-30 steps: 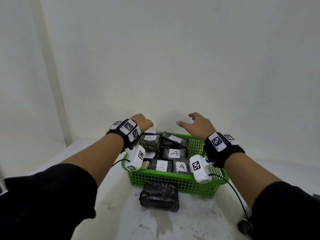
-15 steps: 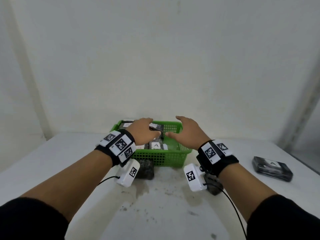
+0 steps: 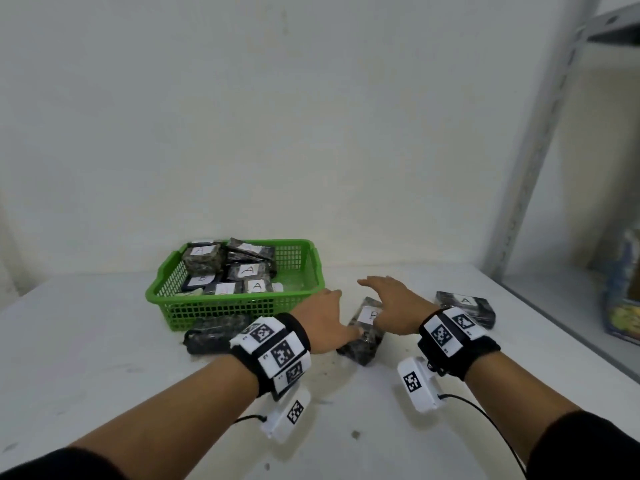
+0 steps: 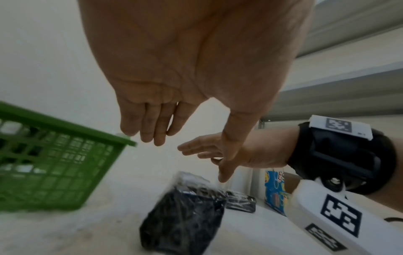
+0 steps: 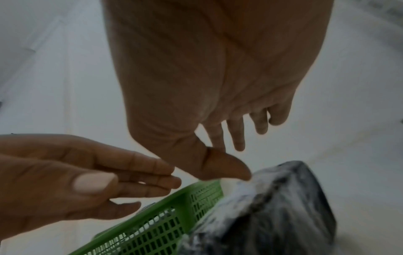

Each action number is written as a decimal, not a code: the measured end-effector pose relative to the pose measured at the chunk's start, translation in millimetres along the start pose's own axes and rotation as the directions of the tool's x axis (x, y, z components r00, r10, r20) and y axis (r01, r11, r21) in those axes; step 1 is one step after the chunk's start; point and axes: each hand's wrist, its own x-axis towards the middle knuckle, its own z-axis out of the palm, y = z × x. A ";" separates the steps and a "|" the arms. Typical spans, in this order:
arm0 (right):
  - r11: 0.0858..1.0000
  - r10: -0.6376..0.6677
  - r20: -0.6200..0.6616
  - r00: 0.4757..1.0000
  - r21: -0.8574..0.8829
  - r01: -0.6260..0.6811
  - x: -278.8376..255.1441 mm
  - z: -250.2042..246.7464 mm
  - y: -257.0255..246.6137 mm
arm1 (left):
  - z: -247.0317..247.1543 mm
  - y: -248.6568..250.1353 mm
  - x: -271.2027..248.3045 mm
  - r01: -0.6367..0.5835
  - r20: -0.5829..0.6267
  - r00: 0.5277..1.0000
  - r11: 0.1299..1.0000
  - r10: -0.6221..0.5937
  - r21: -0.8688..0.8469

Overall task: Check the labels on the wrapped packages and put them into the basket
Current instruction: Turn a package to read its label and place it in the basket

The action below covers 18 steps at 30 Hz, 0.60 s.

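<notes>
A green basket (image 3: 313,271) stands at the back of the white table and holds several dark wrapped packages with white A and B labels. Just right of its front corner lies a wrapped package labelled B (image 3: 366,336). My left hand (image 3: 341,313) hovers at this package's left side and my right hand (image 3: 375,297) over its right side. Both hands have straight, spread fingers and hold nothing. In the left wrist view the same package (image 4: 185,215) lies below the open palm. In the right wrist view my thumb is close above the package (image 5: 272,207).
Another package labelled A (image 3: 465,306) lies on the table to the right. A dark package with no label showing (image 3: 214,332) sits against the basket's front wall. A grey metal shelf post (image 3: 540,133) and a colourful box (image 3: 623,306) stand at the far right.
Both hands have left the basket and moved right and down to the package labelled B on the table. My view has swung to the right.
</notes>
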 end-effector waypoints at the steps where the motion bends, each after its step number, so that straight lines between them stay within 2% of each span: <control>1: 1.000 0.001 0.034 0.999 -0.016 0.000 -2.1 -0.5 4.6 | 5.8 5.8 3.9 0.008 0.025 1.000 1.000 -0.008 0.009; 4: 1.000 0.013 0.108 0.994 -0.026 -0.011 -2.9 0.1 15.9 | 21.0 19.8 15.7 0.053 0.099 0.994 0.999 -0.052 -0.011; 7: 1.000 0.015 0.103 0.995 -0.008 -0.014 4.3 2.4 26.7 | 35.1 26.2 26.5 0.074 0.132 0.989 0.996 -0.068 -0.039; 13: 0.990 -0.010 0.017 1.000 0.140 0.008 14.3 5.7 44.1 | 43.4 14.3 39.8 0.112 0.032 0.993 0.988 -0.109 -0.106; 16: 0.963 -0.007 -0.022 1.000 0.268 0.012 15.5 5.9 55.5 | 38.1 -1.9 39.8 0.085 0.001 0.996 0.951 -0.089 -0.296; 18: 0.908 -0.009 -0.028 1.000 0.419 0.020 14.8 7.8 59.0 | 33.4 -13.9 35.5 0.056 -0.011 0.998 0.893 -0.068 -0.446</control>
